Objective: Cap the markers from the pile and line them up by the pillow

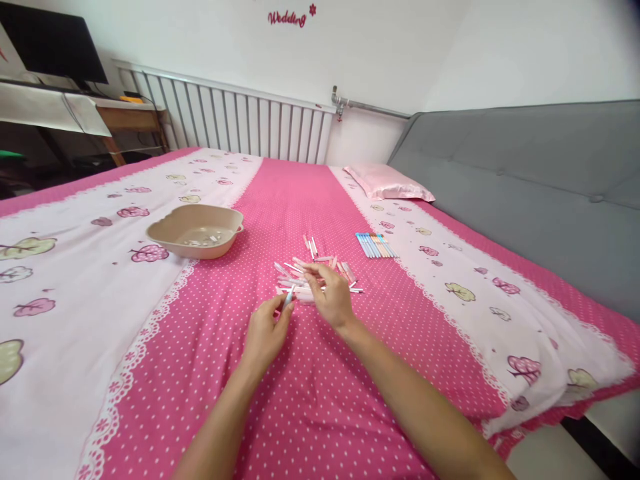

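Note:
My left hand (267, 328) is closed around a light blue pen piece (289, 297), held upright and slightly tilted just in front of a loose pile of pen parts (303, 283). The pile mixes pinkish clear barrels or caps with thin white refills. Over that pile, my right hand (331, 293) has its thumb and fingers pinched together. Whatever lies between those fingertips is too small to make out. To the right, a neat row of pens (376, 245), mostly blue with a few orange ones, lies on the bedspread.
A beige plastic basin (234, 235) holding small clear and white pieces stands at the left. The pink dotted bedspread (200, 373) spreads beneath everything. Farther back are a pink pillow (387, 182), a grey headboard (515, 180), a white radiator (235, 123) and a desk with a monitor (55, 43).

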Demonstrator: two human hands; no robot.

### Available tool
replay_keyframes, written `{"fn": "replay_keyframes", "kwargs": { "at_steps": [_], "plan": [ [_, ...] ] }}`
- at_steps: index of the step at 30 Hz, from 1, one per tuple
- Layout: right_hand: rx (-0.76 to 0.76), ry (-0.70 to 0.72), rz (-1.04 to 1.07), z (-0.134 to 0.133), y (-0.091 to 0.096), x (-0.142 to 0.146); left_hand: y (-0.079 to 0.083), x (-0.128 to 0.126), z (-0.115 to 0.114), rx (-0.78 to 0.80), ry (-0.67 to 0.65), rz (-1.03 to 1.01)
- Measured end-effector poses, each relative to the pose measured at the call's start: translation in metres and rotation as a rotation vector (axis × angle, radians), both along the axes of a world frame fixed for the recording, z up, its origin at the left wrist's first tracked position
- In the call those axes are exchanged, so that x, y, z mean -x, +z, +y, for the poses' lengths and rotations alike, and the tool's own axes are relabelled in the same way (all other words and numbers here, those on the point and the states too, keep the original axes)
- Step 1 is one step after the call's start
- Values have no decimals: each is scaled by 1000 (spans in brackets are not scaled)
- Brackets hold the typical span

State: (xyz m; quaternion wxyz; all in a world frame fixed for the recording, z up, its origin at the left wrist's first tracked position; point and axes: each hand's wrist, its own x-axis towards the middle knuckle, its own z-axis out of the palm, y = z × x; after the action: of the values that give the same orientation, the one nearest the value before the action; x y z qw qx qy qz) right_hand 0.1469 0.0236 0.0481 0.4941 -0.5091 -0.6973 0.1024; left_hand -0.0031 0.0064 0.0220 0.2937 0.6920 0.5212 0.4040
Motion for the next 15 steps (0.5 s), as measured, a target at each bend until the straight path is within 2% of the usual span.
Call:
{"fn": "replay_keyframes", "kwargs": {
  "at_steps": [4, 7, 10, 15],
  "plan": [
    [245, -270, -260, 16, -7, -28, 2, 0, -1, -3, 4, 3],
    [436, -395, -438, 25, -15, -46, 4, 0, -2, -2, 9, 7],
    [554, -409, -529, 30, -22, -55, 5, 1, -3, 2, 10, 11],
    [618, -338, -583, 32, -30, -57, 3, 1, -2, 2, 8, 12]
  ]
}}
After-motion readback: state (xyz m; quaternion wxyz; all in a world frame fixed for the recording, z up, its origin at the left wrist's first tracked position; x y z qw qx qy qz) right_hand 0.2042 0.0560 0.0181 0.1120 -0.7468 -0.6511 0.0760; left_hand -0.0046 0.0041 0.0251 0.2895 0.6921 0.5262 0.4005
